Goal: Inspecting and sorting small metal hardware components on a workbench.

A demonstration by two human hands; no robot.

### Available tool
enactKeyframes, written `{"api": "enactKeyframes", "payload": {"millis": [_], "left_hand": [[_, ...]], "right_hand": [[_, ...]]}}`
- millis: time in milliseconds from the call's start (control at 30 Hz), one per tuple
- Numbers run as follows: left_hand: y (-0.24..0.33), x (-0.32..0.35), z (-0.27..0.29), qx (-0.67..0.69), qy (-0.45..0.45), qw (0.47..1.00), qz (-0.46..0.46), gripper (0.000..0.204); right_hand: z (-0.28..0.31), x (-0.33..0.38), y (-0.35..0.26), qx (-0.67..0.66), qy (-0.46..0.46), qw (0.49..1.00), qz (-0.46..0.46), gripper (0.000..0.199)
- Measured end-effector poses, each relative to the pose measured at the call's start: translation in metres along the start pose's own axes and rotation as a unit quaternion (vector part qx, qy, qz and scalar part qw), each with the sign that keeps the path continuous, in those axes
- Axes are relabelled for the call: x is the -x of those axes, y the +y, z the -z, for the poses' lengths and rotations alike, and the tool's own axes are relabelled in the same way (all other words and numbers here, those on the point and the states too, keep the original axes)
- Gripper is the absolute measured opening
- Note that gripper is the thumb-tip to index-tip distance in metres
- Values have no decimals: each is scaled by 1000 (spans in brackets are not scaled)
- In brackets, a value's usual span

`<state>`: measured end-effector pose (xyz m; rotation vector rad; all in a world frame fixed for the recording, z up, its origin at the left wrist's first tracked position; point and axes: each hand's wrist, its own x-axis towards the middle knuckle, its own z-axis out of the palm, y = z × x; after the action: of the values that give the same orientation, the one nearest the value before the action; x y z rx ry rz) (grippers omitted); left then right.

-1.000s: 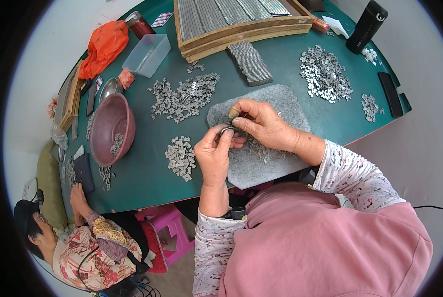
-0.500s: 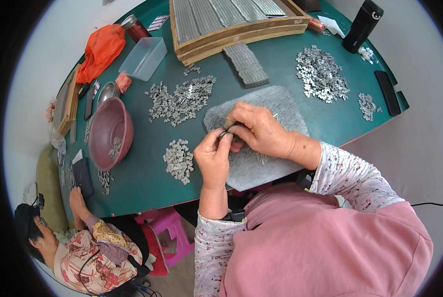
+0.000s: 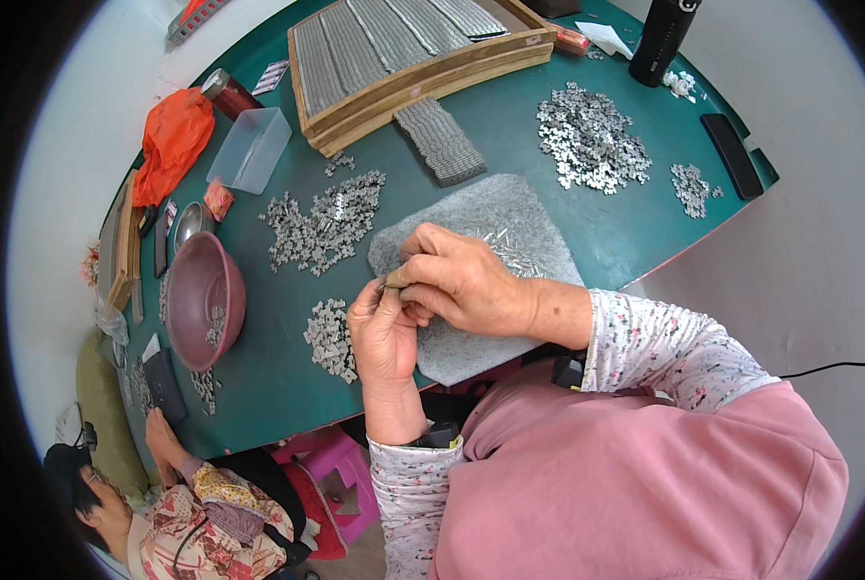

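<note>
The left hand (image 3: 386,333) pinched a tiny dark thing (image 3: 382,287) and the right hand (image 3: 471,285) met it by a gray mat (image 3: 548,246), near a silver pile (image 3: 328,338) on a green table (image 3: 278,391).

Left hand (image 3: 387,338) and right hand (image 3: 476,285) over a mat (image 3: 495,198) on a table's (image 3: 268,406) near side, pieces (image 3: 323,224) piled left and right, bowl (image 3: 186,300) farther left, tray (image 3: 432,89) at far side, bottle (image 3: 662,43) far right, another person (image 3: 210,527) near left.

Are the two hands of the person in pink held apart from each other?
No, the fingers of the left hand and the right hand meet near the left edge of the grey felt mat.
</note>
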<state>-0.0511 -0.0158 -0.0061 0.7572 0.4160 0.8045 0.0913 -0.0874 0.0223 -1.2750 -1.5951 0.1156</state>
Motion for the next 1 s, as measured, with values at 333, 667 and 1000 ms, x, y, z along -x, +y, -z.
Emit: {"api": "enactKeyframes", "payload": {"millis": [333,667,1000], "left_hand": [[-11,-12,-9,-201,35,979,-20,11],[-12,-12,-11,-250,11,967,-38,13],[-12,-11,-10,-254,-3,966,-48,14]], "right_hand": [[88,-1,51,251,-126,957,-75,14],[84,-5,57,273,-201,941,-6,10],[79,-3,61,329,-192,921,84,7]]}}
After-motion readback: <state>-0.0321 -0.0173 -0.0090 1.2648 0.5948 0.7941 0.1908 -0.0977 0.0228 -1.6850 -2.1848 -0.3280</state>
